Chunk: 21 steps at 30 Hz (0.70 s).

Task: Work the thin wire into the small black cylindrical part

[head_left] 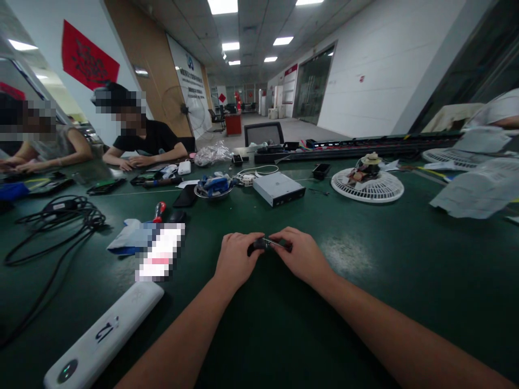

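In the head view, both hands meet over the middle of the green table [251,335]. My left hand [239,256] pinches a small dark object [258,245] between thumb and fingers. Fingers of my right hand [299,251] are closed on a thin metallic piece [279,243] that touches the dark object. What exactly these small parts are cannot be made out. Beyond the hands lies a grey metal box with a black front [279,188], like a disc drive.
At the left are a white elongated device [105,335], a bright pixelated item [161,251], a red-handled tool [159,211] and black cables [60,216]. Farther back stand a bowl of blue pieces [214,186] and a white fan grille [367,185]. Two people sit at the back left.
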### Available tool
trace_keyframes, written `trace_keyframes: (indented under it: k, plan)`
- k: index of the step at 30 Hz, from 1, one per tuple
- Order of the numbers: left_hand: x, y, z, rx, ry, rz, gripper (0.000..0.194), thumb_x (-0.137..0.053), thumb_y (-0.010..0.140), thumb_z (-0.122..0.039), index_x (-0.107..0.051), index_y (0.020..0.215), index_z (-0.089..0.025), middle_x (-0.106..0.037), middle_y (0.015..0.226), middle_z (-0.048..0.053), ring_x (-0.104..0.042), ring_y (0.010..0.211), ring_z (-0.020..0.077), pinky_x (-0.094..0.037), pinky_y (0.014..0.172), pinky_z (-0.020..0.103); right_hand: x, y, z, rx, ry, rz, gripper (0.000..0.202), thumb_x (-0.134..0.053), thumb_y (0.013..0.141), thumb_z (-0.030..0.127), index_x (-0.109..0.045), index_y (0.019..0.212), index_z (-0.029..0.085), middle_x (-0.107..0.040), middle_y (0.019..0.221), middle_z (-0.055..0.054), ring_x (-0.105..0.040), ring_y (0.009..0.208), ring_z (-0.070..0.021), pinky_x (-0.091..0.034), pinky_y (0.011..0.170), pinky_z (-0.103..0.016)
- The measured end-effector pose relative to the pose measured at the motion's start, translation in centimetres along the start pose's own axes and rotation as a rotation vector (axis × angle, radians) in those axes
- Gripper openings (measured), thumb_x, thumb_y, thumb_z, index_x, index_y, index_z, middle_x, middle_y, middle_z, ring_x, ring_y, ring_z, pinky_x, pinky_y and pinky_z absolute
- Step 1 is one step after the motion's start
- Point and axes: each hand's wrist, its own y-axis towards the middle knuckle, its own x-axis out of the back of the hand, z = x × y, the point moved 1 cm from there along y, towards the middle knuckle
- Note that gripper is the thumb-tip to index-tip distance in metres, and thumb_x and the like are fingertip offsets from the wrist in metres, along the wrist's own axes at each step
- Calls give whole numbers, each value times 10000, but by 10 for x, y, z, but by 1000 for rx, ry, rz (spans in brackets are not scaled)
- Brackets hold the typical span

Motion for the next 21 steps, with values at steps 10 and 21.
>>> trace_keyframes:
  k: [10, 21]
  plan:
    - [3, -1, -5, -154, -132, 20, 374, -704, 800, -186, -617, 1153, -277, -700, 1120, 1, -613, 1040, 198, -388, 962, 411, 1, 1, -4, -142, 66, -44, 126, -679, 767, 342, -711, 811, 228, -679, 726, 0, -596, 628, -154, -423, 581, -272]
    - [4, -1, -6, -227, -170, -2, 330, -657, 747, -39, -651, 1002, -248, -719, 1028, -6, -627, 1004, 196, -404, 940, 408, 0, 0, -2, -155, 78, -26, 110, -705, 714, 298, -652, 752, 210, -649, 703, 10, -572, 611, -144, -407, 568, -262]
